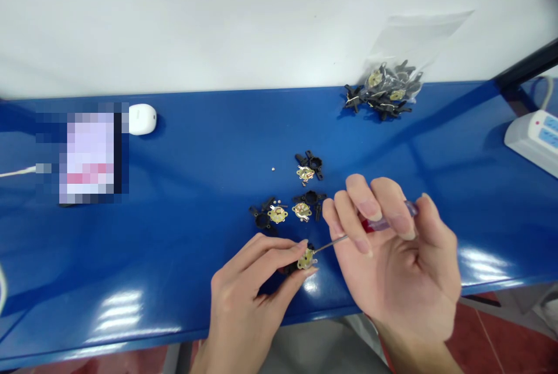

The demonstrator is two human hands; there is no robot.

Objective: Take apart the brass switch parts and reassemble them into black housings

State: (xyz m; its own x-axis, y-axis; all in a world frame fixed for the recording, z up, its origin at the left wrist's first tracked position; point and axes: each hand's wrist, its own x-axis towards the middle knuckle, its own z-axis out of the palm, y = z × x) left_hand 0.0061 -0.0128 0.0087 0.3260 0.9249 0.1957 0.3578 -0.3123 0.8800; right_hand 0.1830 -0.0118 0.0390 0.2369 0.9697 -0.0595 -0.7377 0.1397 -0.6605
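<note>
Between the thumb and fingertips of my left hand (257, 281) is a small brass-coloured round plate with side lugs (306, 259), with a black plastic part partly hidden under it. My right hand (392, 257) is closed around the red and clear handle of a screwdriver (377, 224). Its thin metal shaft points left and down, and the tip meets the plate's right edge. Just beyond my hands lie similar brass plates (278, 214) beside black plastic brackets (263, 221), with tiny screws among them.
At the back right, a clear plastic bag (410, 80) holds several black and brass parts, more lying beside it. A white case (142, 119) and a blurred phone-like device (89, 156) sit at left. A white power strip (534, 135) is at far right.
</note>
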